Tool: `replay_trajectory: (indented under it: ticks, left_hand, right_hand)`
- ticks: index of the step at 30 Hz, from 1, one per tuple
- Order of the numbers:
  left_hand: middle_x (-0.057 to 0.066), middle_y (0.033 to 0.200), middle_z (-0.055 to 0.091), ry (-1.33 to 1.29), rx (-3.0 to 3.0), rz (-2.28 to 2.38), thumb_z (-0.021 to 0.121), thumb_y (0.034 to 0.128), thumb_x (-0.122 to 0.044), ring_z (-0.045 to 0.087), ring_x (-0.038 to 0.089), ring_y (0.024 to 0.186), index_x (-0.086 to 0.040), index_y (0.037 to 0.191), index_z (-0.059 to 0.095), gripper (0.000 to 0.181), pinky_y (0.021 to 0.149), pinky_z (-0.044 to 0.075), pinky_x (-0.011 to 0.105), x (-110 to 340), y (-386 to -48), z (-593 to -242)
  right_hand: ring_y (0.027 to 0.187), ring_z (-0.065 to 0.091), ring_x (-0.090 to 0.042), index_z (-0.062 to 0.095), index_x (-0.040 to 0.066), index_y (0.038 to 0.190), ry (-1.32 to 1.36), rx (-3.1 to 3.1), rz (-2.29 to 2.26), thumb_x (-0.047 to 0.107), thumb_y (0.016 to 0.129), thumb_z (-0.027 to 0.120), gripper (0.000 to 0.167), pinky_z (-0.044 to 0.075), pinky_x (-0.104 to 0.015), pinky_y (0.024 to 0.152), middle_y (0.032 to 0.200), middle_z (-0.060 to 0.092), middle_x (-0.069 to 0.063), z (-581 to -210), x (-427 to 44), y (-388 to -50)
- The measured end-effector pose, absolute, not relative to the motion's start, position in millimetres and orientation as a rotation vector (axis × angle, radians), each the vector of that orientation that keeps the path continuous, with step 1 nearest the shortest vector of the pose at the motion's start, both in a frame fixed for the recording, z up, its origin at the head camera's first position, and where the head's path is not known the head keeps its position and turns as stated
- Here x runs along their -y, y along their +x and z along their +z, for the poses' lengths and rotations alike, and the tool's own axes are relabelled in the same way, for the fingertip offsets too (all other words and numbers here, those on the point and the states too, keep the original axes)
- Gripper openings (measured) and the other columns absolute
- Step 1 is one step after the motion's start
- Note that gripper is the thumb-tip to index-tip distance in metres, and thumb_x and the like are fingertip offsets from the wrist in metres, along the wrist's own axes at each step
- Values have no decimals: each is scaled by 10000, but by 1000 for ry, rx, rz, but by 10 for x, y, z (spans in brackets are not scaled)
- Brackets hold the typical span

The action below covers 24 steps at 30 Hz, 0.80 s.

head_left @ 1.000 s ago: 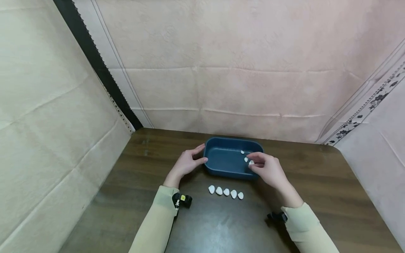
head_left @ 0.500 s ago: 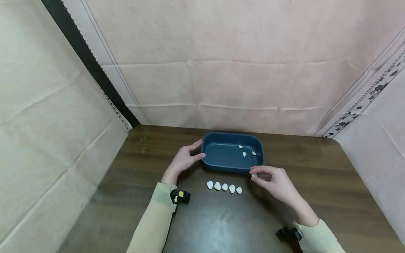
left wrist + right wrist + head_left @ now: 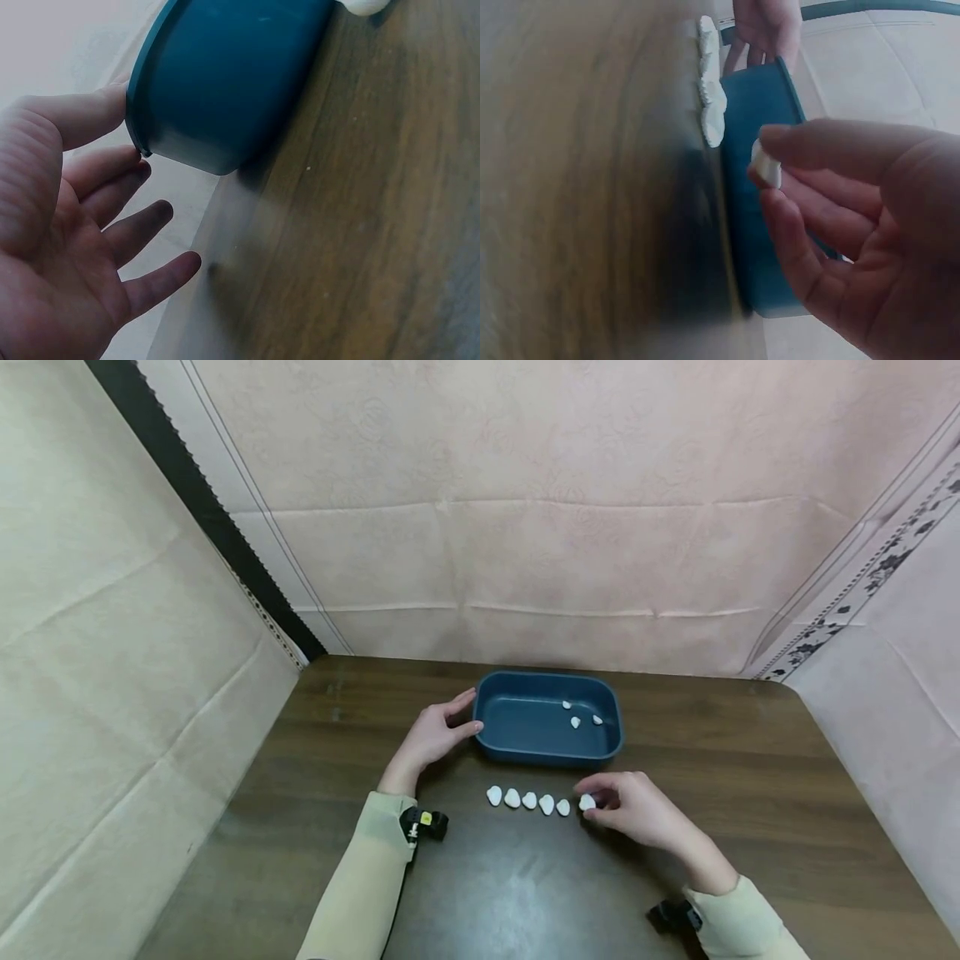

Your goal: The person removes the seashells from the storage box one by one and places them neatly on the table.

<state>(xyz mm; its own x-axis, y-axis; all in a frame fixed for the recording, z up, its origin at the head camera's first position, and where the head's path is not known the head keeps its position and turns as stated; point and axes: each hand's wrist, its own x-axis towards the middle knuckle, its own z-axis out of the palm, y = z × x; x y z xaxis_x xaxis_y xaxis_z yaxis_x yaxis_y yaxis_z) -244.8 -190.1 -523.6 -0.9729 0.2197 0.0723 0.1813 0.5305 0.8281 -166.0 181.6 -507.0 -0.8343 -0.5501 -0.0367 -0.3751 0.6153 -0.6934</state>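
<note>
In the head view, my right hand [image 3: 633,810] pinches a small white shell [image 3: 587,802] between thumb and fingertips, low over the table at the right end of a row. The row holds several similar white shells [image 3: 529,800], rounded and slightly pointed. The right wrist view shows the pinched shell [image 3: 767,166] and the ridged edges of the row. My left hand [image 3: 431,737] touches the left end of a dark blue rectangular tray [image 3: 547,757] with thumb and fingertips. Its fingers [image 3: 161,286] are extended and spread. Inside the tray lie three white shells [image 3: 575,722].
The brown wood-look table [image 3: 315,843] meets a pale cloth backdrop [image 3: 555,568] behind the tray. Cloth side walls [image 3: 135,693] stand left and right. A small black camera [image 3: 433,825] is strapped to the left wrist, with another [image 3: 673,917] on the right.
My right hand has lifted a shell out of the tray and carried it toward me over the rim, down to the row's right end. The left hand stays at the tray.
</note>
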Motion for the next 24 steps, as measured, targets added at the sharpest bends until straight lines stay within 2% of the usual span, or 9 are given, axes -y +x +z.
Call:
replay_trajectory:
  ticks: [9,15,24]
  left_hand:
    - [-45,1639,484,351,-2696,1480,750,1030,-286,400,251,1549,-178,1604,518,628,1250,317,552,1896,-2454,-5243]
    - [-50,1640,483,331,-2682,1494,750,1030,-285,396,250,1551,-186,1604,517,627,1252,312,558,1900,-2450,-5238]
    - [-63,1645,473,334,-2674,1492,741,1038,-293,386,242,1557,-195,1610,511,624,1257,299,561,1905,-2453,-5242]
  right_hand:
    - [798,611,-83,829,84,1081,-741,-2624,-945,112,896,871,192,553,-260,699,921,718,61,-5142,-1725,-1629]
    - [807,628,-79,825,98,1031,-661,-2703,-936,139,872,902,182,560,-272,710,929,715,33,-5150,-1638,-1587]
    - [814,634,-88,812,90,1062,-620,-2716,-924,137,851,918,241,566,-284,719,939,708,11,-5114,-1623,-1560]
